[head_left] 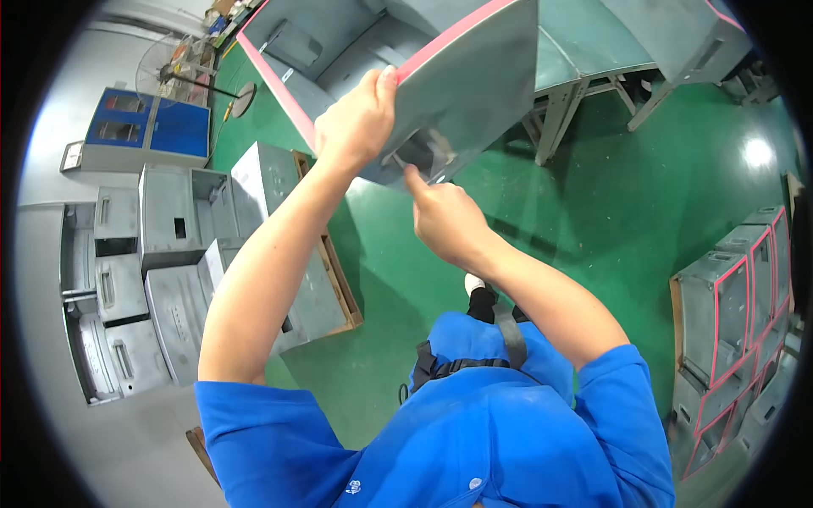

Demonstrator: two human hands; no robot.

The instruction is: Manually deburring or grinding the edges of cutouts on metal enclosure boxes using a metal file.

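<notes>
A large grey sheet-metal box [474,85] with pink edging is tilted in front of me, its open inside facing up and away. My left hand [360,123] is closed over the pink-edged rim, the thumb lying along the top of it. Lower down on the near side panel, my right hand [450,218] is curled, with one finger reaching up against the metal. A dark patch with pale smears shows on the panel by that fingertip; whether it is an opening or a reflection, I cannot make out. The curled fingers hide whatever they hold, if anything.
Several grey metal boxes [169,216] stand on a wooden pallet [343,284] at left. Pink-edged boxes [711,305] are stacked at right. A metal workbench [584,51] stands behind, with a floor fan [169,72] and blue cabinet [179,127] far left. The floor [398,279] is green.
</notes>
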